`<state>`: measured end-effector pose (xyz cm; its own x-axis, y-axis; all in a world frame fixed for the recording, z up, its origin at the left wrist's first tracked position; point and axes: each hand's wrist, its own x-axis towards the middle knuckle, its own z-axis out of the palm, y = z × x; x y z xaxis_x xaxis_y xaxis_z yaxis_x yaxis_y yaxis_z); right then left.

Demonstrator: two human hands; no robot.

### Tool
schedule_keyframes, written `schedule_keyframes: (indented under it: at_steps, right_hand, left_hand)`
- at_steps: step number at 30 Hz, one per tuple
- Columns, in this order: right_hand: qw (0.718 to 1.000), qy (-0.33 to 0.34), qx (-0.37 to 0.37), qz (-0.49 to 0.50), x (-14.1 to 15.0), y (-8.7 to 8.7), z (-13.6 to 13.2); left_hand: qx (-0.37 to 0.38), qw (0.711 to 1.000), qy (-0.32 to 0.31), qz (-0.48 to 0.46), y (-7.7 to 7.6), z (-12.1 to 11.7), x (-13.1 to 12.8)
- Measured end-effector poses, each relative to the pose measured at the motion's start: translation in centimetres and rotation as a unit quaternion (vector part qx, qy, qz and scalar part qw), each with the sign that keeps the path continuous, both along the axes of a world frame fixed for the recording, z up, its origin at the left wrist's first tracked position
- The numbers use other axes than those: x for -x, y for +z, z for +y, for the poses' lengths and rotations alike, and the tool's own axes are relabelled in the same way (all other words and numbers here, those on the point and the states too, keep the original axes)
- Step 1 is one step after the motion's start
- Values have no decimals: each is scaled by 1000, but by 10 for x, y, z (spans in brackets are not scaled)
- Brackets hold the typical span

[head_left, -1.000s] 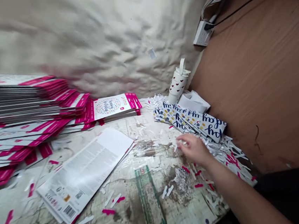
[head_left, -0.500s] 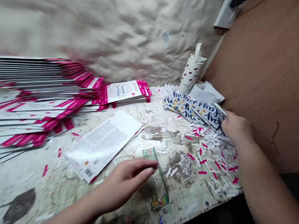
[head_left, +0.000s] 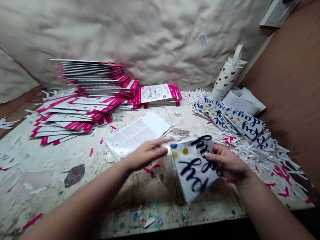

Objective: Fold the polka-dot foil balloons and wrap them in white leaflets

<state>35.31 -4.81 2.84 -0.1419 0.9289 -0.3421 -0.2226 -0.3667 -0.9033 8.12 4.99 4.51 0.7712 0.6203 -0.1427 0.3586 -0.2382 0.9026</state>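
The right hand point(head_left: 229, 164) now grips a white card point(head_left: 194, 167) printed with navy script and yellow and blue dots. Thumb and fingers pinch its right edge, and the card is held tilted above the bench point(head_left: 27, 185), whereas half a second earlier that hand was down at the fanned row of matching cards point(head_left: 228, 119). The left hand point(head_left: 146, 154), which lay beside a green strip in the earlier view, has moved up and is open, palm down, with its fingers stretched out and their tips just beside the card's upper left corner. A folded leaflet point(head_left: 137, 135) lies just beyond the left hand, and stacks of pink-edged cards point(head_left: 96, 79) now sit well back in the view. Paper shreds point(head_left: 265, 159) are strewn below the fanned row, right of the held card.
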Motion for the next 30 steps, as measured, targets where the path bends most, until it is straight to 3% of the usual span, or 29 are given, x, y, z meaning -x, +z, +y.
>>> schedule_keyframes:
  at_steps: [2,4,7,10,12,15,19,22,26,30]
  right_hand:
    - [995,-82,22,42,-3,-4,-1]
    - [988,-146,24,42,-7,-5,-3]
    - [986,-165,16,24,-13,-7,-4]
    - [990,-130,-3,-61,-14,-17,2]
    - [977,-137,-26,-159,-14,-27,7]
    - [957,-155,-53,-239,-13,-40,11]
    - [942,-150,-90,-285,-10,-44,2]
    - [930,-168,-102,-309,-2,-39,-13]
    - [959,-117,-52,-251,6,-22,-30]
    - [991,-23,40,-125,7,-7,-25]
  left_hand:
    - [-180,961,84,194,-9,15,22]
    - [-259,900,82,340,-18,6,35]
    - [-264,876,-35,402,-21,-49,34]
    - [-252,858,-106,435,-7,-103,16]
    - [-276,852,-109,432,3,-112,1]
    - [-348,868,-107,338,6,-90,-18]
    - [-411,878,-139,201,-16,-54,-36]
    - [-431,876,-153,154,-31,-44,-40]
    - [-439,875,-170,111,-28,-45,-39]
    - [-456,865,-185,102,-21,-48,-39]
